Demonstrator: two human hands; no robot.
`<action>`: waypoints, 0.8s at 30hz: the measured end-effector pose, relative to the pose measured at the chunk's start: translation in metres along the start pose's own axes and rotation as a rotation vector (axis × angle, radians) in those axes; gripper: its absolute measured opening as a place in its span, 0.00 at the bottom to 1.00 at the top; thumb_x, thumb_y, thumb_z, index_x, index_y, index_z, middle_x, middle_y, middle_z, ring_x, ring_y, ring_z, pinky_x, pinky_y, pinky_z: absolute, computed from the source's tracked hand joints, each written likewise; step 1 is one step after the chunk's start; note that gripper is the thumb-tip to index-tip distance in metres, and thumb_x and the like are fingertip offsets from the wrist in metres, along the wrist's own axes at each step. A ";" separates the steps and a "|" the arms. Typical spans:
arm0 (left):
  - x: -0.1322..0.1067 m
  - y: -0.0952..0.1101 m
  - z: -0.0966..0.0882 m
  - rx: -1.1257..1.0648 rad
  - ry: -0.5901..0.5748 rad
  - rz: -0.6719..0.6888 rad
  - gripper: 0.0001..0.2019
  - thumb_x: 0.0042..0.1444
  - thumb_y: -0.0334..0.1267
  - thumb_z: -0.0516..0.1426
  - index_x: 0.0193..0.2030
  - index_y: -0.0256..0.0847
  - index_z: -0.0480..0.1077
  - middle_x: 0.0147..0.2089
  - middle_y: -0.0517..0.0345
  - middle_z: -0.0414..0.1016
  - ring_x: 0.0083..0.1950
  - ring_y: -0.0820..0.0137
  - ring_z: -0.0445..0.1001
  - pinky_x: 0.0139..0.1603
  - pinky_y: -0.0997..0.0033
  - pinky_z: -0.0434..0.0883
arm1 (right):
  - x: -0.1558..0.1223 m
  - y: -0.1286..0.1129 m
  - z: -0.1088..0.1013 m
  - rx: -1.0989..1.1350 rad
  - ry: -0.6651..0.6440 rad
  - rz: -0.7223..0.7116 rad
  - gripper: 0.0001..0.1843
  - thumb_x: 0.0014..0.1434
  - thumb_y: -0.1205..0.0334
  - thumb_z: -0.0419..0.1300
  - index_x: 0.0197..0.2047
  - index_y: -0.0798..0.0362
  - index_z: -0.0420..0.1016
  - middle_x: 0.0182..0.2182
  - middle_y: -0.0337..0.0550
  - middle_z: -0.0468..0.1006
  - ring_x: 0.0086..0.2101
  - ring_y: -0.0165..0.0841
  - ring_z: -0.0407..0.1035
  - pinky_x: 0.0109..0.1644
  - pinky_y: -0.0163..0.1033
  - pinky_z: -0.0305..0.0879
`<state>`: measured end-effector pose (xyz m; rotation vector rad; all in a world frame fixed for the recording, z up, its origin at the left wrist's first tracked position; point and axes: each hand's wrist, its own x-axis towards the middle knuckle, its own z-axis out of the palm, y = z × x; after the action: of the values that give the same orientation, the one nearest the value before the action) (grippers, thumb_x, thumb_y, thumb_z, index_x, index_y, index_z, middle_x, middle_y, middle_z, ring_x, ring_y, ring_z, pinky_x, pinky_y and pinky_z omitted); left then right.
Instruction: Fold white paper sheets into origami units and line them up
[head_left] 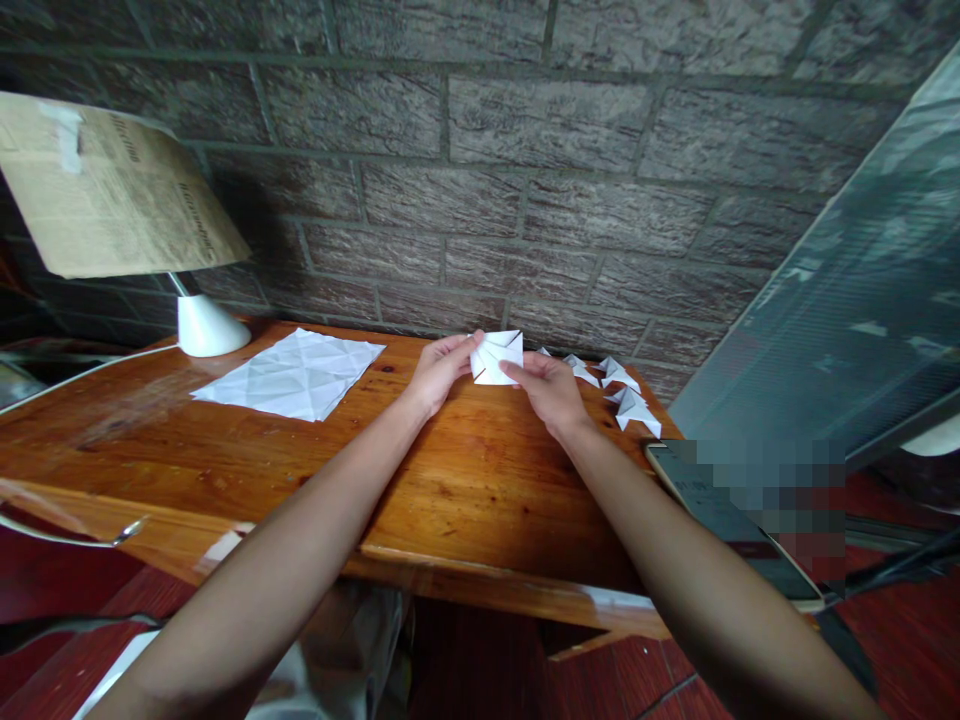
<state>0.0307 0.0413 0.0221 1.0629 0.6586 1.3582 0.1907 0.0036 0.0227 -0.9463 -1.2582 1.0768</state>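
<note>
A small folded white paper piece [496,357] is held just above the far side of the wooden table [480,490]. My left hand [439,370] pinches its left edge with thumb and fingers closed on it. My right hand [550,388] grips its lower right edge the same way. Both forearms reach in from the bottom of the view. A creased white paper sheet [292,375] lies flat on the table to the left of my hands.
Several small folded white paper shapes [621,393] lie at the table's far right. A lamp with a white base [208,326] and cardboard shade [105,190] stands far left. A phone [720,510] rests on the right corner. A brick wall [525,150] rises behind.
</note>
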 end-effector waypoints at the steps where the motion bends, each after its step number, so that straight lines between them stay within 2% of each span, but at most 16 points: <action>1: -0.001 -0.001 0.001 0.013 -0.016 0.034 0.19 0.41 0.51 0.70 0.31 0.37 0.76 0.29 0.57 0.78 0.33 0.71 0.76 0.40 0.73 0.72 | 0.000 0.000 0.000 0.000 0.003 -0.001 0.17 0.43 0.51 0.72 0.34 0.52 0.80 0.32 0.42 0.83 0.34 0.36 0.76 0.46 0.43 0.70; 4: -0.003 -0.002 0.001 0.011 -0.029 0.076 0.18 0.39 0.49 0.70 0.30 0.37 0.76 0.29 0.59 0.78 0.32 0.73 0.75 0.40 0.72 0.72 | 0.000 0.000 0.001 -0.013 0.006 0.000 0.18 0.44 0.49 0.72 0.34 0.52 0.80 0.32 0.42 0.83 0.34 0.36 0.76 0.44 0.42 0.70; 10: -0.002 -0.001 0.000 -0.059 0.049 0.040 0.19 0.37 0.47 0.72 0.33 0.37 0.77 0.31 0.58 0.80 0.32 0.73 0.77 0.41 0.71 0.73 | -0.001 -0.001 0.002 -0.025 0.016 -0.010 0.21 0.42 0.46 0.72 0.34 0.52 0.80 0.33 0.42 0.84 0.33 0.36 0.75 0.42 0.42 0.70; 14: -0.003 0.002 0.000 -0.074 0.037 0.046 0.19 0.38 0.47 0.72 0.32 0.37 0.76 0.33 0.57 0.81 0.33 0.72 0.78 0.41 0.72 0.73 | -0.002 -0.002 0.003 -0.023 0.020 -0.006 0.21 0.43 0.45 0.71 0.35 0.51 0.79 0.33 0.42 0.83 0.34 0.37 0.76 0.42 0.42 0.70; 24: -0.002 -0.001 0.003 -0.048 -0.005 0.031 0.23 0.43 0.57 0.67 0.32 0.37 0.75 0.33 0.53 0.81 0.40 0.66 0.80 0.44 0.69 0.74 | -0.002 -0.004 0.002 -0.013 0.036 0.001 0.21 0.43 0.45 0.71 0.35 0.51 0.79 0.35 0.43 0.84 0.34 0.37 0.76 0.42 0.42 0.70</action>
<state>0.0331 0.0386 0.0217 1.0413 0.6052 1.3914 0.1888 0.0004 0.0259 -0.9721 -1.2364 1.0495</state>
